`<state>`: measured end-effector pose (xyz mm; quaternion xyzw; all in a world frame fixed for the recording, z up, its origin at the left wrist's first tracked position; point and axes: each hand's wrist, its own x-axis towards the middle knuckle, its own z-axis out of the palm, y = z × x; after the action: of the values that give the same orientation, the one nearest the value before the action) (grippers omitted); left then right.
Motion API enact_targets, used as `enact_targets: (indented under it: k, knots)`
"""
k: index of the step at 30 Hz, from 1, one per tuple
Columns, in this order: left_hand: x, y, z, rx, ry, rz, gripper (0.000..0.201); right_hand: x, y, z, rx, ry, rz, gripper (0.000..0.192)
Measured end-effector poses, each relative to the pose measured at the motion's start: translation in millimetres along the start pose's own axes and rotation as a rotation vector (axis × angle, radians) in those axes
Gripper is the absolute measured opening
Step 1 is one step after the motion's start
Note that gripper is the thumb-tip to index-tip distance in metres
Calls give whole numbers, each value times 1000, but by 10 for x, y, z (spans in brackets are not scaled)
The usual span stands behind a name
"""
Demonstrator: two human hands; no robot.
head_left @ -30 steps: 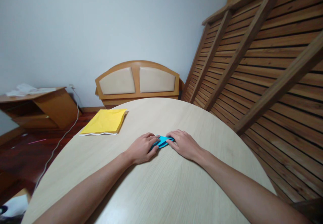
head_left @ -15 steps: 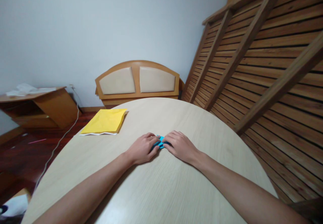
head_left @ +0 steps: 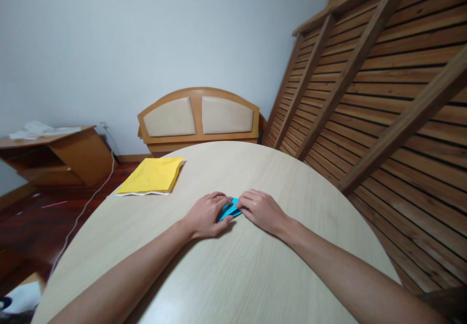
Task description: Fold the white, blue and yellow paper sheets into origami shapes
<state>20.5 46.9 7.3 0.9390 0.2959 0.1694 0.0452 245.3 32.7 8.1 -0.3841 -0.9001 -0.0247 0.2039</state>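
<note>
Folded blue paper mid-table, pinned flat between left hand and right hand; fingertips of both pressed together on its folds, likely sharpening creases. Yellow sheets near far left edge

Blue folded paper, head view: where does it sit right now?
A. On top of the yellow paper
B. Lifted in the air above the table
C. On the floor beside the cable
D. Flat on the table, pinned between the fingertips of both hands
D: the blue folded paper lies on the round table, with the left hand and right hand pressing on it from either side, well apart from the yellow paper.
</note>
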Motion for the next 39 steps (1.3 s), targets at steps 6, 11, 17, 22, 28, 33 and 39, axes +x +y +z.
enact_targets:
  k: [6, 11, 17, 22, 28, 33, 39]
  knots:
    - [2, 3, 7, -33, -1, -8, 37, 5, 5, -4, -40, 26, -16, 9]
    - [-1, 17, 4, -67, 6, -13, 40, 3, 19, 14, -25, 53, -31, 12]
    - [-19, 8, 7, -84, 10, -11, 45, -19, 41, 18, 20, 85, -46, 11]
    - [-41, -25, 20, -94, 21, -18, 57, -24, 27, -14, 79, 124, 4, 13]
    - [-57, -62, 2, -165, 49, -14, 69, -26, 69, -32, 237, 218, 103, 15]
    - [-71, -114, 52, -276, 106, -139, 60, -39, 109, -25, 324, 270, 164, 14]
    - [-52, -106, 65, -336, 122, -234, 54, -36, 101, -3, 428, 311, 198, 17]
